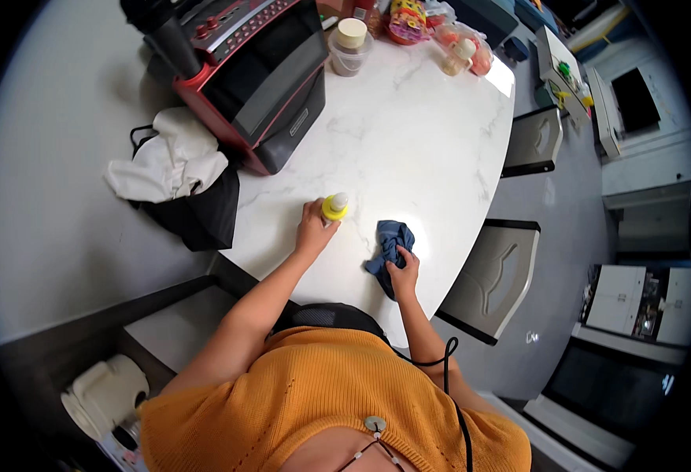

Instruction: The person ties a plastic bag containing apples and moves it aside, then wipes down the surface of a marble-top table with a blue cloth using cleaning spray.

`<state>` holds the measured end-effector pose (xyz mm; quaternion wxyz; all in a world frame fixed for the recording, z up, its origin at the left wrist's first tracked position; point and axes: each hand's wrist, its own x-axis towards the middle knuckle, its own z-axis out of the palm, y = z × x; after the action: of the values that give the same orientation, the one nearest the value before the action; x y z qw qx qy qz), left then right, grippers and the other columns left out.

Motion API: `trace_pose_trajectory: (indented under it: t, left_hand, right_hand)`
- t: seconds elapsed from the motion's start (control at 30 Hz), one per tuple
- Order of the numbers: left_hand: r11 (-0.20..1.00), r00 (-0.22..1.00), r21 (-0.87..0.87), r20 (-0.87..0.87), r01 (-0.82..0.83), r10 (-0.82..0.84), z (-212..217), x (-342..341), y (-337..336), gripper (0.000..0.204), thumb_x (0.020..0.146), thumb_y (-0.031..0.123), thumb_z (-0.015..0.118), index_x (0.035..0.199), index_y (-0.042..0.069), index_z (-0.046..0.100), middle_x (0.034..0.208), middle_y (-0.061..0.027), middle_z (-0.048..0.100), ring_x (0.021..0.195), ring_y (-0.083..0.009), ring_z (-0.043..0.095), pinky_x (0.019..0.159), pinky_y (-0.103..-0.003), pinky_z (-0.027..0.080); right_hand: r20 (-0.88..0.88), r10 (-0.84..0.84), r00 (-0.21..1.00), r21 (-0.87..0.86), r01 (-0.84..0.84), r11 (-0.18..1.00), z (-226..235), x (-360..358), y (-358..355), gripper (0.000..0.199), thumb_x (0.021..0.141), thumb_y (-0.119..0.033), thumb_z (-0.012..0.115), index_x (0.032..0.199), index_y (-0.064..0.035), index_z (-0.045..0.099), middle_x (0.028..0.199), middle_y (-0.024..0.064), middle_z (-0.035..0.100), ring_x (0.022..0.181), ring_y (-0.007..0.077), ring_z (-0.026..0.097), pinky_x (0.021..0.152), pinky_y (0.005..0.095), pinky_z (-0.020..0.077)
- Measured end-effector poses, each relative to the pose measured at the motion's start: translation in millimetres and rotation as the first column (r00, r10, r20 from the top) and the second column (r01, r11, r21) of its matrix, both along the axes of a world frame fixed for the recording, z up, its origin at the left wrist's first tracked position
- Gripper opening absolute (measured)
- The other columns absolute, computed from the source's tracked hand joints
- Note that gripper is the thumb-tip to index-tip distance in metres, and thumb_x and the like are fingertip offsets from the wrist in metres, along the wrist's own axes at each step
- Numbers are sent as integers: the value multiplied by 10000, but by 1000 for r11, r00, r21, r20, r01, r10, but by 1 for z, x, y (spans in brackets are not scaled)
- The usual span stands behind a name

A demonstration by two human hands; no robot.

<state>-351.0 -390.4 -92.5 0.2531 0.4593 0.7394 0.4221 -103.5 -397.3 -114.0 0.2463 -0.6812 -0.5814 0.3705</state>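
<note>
My left hand (314, 229) is closed around a small bottle (335, 206) with a yellow collar and a whitish cap. The bottle is upright at the near part of the table; its lower body is mostly hidden by my fingers. To the right of it, my right hand (404, 272) grips a crumpled dark blue cloth (393, 236). The cloth lies bunched on the white marbled tabletop (408, 141), one end hanging toward me below my fingers.
A red and black speaker (275, 86) with a microphone (160, 35) stands at the left, beside a black bag with white fabric (176, 157). A lidded tub (350, 49) and bagged food (463, 47) sit at the far end. Chairs (493, 279) line the right edge.
</note>
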Motion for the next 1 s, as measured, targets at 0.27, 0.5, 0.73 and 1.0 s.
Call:
trace_pose_trajectory:
  t: [0.27, 0.5, 0.73, 1.0]
  left_hand:
    - [983, 987, 87, -35, 161, -159, -26, -27, 68, 534, 664, 84, 715, 1128, 29, 456, 1007, -147, 475, 741, -229, 595, 641, -282, 524]
    - [977, 905, 77, 367, 199, -214, -58, -32, 77, 374, 724, -4, 617, 1071, 12, 478, 1027, -155, 521, 778, -231, 611, 694, -291, 515]
    - [990, 949, -10, 287, 140, -132, -72, -69, 32, 259, 742, 37, 613, 992, 38, 545, 838, -94, 613, 748, -194, 615, 676, -291, 493]
    - [994, 958, -112, 284, -7, 38, -61, -107, -2, 187, 776, 72, 582, 959, 34, 574, 850, -95, 635, 747, -184, 609, 683, -292, 483]
  right_hand:
    - [-121, -237, 964, 33, 242, 970, 3, -42, 23, 436, 661, -67, 659, 1086, -32, 567, 1060, 162, 497, 1019, 289, 483, 909, 344, 382]
    - [183, -111, 977, 86, 97, 992, 23, -52, -2, 567, 670, -33, 628, 1207, -142, 484, 1095, 157, 457, 1027, 308, 479, 886, 346, 409]
    - [125, 423, 898, -21, -424, 906, 49, -89, -2, 591, 669, 16, 591, 1208, -203, 484, 1133, 150, 463, 987, 338, 516, 810, 372, 459]
    - [286, 489, 824, 63, -525, 849, 42, -133, 50, 573, 696, -11, 599, 1218, -215, 480, 1105, 171, 461, 950, 338, 534, 777, 373, 475]
